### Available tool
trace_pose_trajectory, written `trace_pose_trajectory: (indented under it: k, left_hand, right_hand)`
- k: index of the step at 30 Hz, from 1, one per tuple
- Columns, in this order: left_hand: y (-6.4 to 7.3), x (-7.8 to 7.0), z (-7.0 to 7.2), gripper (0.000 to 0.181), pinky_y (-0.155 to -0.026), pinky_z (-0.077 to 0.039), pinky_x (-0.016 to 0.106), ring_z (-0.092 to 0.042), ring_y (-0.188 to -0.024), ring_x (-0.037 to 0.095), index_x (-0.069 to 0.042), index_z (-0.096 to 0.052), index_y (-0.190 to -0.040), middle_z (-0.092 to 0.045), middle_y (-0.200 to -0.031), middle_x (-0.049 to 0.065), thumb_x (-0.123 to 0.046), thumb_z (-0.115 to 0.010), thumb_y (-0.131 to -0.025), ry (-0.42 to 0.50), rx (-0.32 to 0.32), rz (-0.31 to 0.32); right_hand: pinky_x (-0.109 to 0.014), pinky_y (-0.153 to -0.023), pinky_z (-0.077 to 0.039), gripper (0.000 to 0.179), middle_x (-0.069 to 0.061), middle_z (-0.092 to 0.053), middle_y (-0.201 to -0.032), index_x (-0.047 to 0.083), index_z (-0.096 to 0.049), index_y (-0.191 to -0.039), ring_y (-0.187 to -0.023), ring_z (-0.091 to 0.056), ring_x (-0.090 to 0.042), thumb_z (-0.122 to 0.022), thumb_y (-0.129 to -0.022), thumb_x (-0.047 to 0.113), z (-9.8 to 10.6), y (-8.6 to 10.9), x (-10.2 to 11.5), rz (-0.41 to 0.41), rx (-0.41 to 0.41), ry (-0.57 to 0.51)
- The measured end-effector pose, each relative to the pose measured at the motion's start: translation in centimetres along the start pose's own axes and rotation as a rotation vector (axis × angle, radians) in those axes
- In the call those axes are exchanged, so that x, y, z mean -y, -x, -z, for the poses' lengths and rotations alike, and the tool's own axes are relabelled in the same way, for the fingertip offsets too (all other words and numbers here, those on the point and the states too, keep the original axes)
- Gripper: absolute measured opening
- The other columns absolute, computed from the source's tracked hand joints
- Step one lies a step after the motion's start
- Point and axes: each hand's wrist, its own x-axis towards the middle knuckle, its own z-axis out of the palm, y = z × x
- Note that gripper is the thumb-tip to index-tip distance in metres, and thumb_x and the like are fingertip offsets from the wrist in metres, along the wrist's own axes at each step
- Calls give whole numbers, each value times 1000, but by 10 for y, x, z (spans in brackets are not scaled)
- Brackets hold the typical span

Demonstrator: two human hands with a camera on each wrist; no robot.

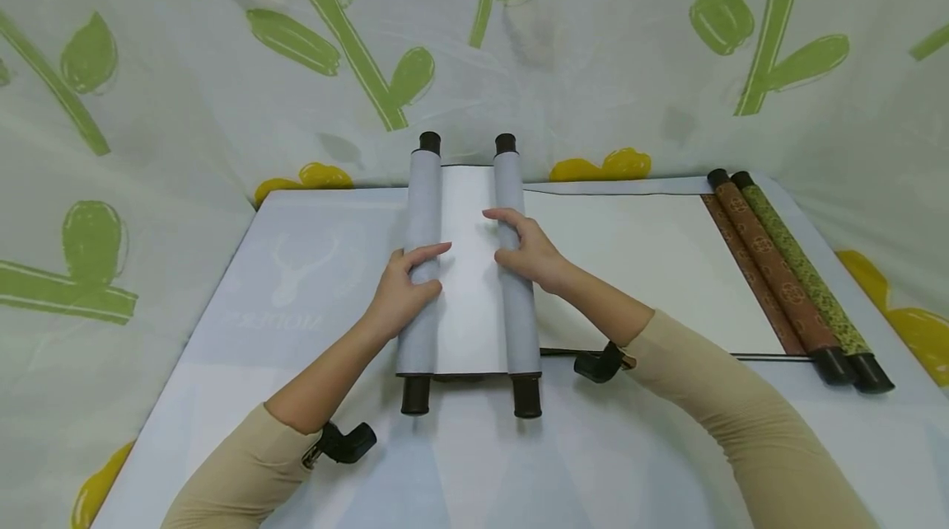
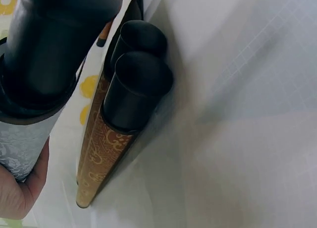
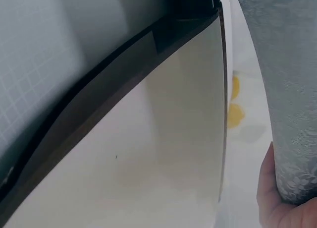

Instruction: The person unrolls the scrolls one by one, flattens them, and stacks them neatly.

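Observation:
A scroll with silvery grey cloth rollers and black end knobs lies part rolled in mid-table in the head view, a strip of white paper (image 1: pixel 469 298) between its rollers. My left hand (image 1: pixel 400 294) grips the left roller (image 1: pixel 424 199), thumb and fingers on either side of it. On the right roller (image 1: pixel 522 323), my right hand (image 1: pixel 532 253) holds on in the same way. The left wrist view shows the left roller's black knob (image 2: pixel 44 44) close up, above a brown patterned roller (image 2: pixel 106 151). In the right wrist view, fingers (image 3: pixel 268 188) curl around the grey roller (image 3: pixel 292 89).
A second scroll's cream sheet (image 1: pixel 638 257) spreads to the right, ending at a brown patterned roller (image 1: pixel 778 265). Beside that lies a green patterned roll (image 1: pixel 804 265) with black ends, near the right edge of the white table (image 1: pixel 296 348). A leaf-printed curtain (image 1: pixel 593 84) hangs behind.

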Motion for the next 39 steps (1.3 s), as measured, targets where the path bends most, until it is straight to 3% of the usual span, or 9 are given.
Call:
trace_pose_trajectory:
  k: [5, 12, 15, 26, 33, 39]
  left_hand:
    - [0, 1, 1, 54, -85, -37, 41, -41, -110, 31, -26, -61, -128, -40, -125, 15, -6, -55, -78, -27, -9, 9]
    - [-4, 1, -1, 56, -90, -40, 47, -44, -112, 33, -30, -59, -129, -40, -128, 15, -25, -78, -76, -61, 4, 31]
    - [-6, 2, -1, 62, -92, -39, 51, -41, -117, 34, -30, -58, -130, -36, -136, 16, -28, -82, -73, -57, 13, 31]
    - [-6, 3, -2, 61, -87, -37, 44, -40, -114, 31, -24, -56, -133, -39, -130, 16, -8, -70, -76, 5, 6, -1]
    - [-6, 4, -2, 62, -97, -33, 49, -38, -122, 31, -22, -54, -135, -38, -136, 17, -2, -63, -77, 25, -3, -26]
    - [-6, 7, 2, 61, -103, -29, 47, -33, -132, 25, -19, -54, -135, -39, -146, 6, 2, -57, -78, 105, 28, -62]
  right_hand:
    - [-53, -91, -38, 63, -12, -28, -150, 16, -43, -139, -124, -34, -32, -50, -79, -2, 3, 2, -1, -22, -23, -10]
    - [-51, -99, -37, 73, -13, -36, -146, 15, -45, -137, -126, -38, -31, -78, -73, 8, 4, 2, -6, -34, -76, 19]
    - [-52, -99, -38, 79, -14, -36, -145, 14, -44, -137, -124, -39, -32, -82, -69, 8, 5, 1, -8, -25, -80, 36]
    - [-54, -89, -41, 79, -16, -30, -147, 18, -40, -140, -119, -37, -35, -69, -71, -6, 14, 5, -10, -56, -70, 49]
    - [-51, -85, -41, 79, -14, -27, -149, 19, -40, -140, -118, -35, -34, -63, -71, -10, 19, 7, -9, -69, -66, 36]
    - [-52, -85, -40, 74, -13, -26, -150, 21, -41, -140, -120, -33, -34, -58, -73, -7, 24, 9, -13, -99, -58, 21]
